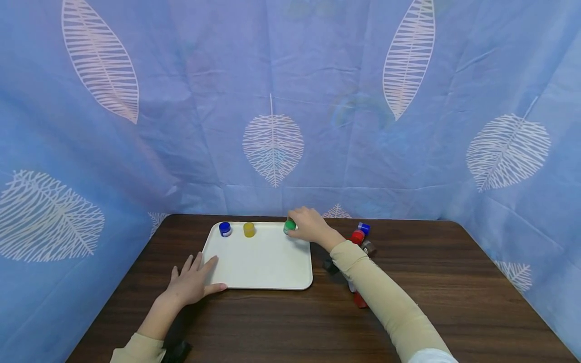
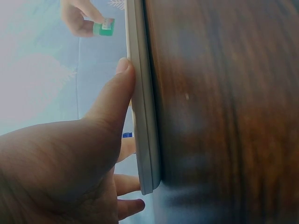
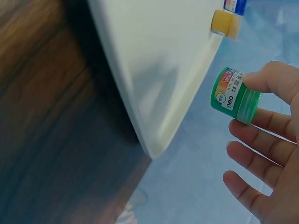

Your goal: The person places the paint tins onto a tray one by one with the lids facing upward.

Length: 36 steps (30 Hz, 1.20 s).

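Observation:
My right hand (image 1: 310,225) pinches a green paint jar (image 3: 232,95) by its lid, thumb on one side and fingertips on the other. In the right wrist view the jar is held above the far right part of the white tray (image 1: 263,262). A yellow paint jar (image 1: 249,230) and a blue paint jar (image 1: 225,229) stand along the tray's back edge, towards its left. With fingers spread, my left hand (image 1: 189,282) rests at the tray's front left corner. Its thumb lies along the near rim in the left wrist view.
Right of the tray, partly behind my right forearm, several more jars lie on the dark wooden table (image 1: 454,282). Among them are a red jar (image 1: 357,237), a blue jar (image 1: 364,228) and a brown jar (image 1: 368,247). A blue leaf-print curtain (image 1: 317,151) hangs behind.

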### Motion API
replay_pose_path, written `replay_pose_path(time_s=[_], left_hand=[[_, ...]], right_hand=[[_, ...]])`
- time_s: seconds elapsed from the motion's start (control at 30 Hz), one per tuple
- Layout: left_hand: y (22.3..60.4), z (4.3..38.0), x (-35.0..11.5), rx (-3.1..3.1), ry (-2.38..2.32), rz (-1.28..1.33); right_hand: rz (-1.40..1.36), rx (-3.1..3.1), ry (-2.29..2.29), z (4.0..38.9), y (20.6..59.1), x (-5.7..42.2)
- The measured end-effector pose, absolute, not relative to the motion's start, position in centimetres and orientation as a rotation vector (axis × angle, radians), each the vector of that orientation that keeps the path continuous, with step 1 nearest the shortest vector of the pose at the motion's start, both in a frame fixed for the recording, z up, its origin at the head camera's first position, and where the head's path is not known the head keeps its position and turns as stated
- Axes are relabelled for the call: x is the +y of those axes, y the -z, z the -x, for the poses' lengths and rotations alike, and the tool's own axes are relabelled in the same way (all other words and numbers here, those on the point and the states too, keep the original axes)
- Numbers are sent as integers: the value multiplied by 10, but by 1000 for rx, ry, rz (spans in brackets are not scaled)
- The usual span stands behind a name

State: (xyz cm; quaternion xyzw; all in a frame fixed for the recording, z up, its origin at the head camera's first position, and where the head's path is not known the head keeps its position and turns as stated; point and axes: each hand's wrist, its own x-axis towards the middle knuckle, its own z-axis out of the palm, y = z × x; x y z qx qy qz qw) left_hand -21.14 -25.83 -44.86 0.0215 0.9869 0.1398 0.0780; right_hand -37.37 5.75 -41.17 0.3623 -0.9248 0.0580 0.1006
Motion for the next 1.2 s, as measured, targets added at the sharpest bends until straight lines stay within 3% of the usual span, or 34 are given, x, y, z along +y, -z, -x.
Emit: replay_pose_path(time_s=[0.5, 1.2], left_hand=[[448, 212, -258, 2951, -423, -56], [449, 211, -258, 2970, -398, -79]], right_hand=[[-1008, -2880, -91, 383, 422, 21], [-967, -2947, -3, 384, 423, 8]])
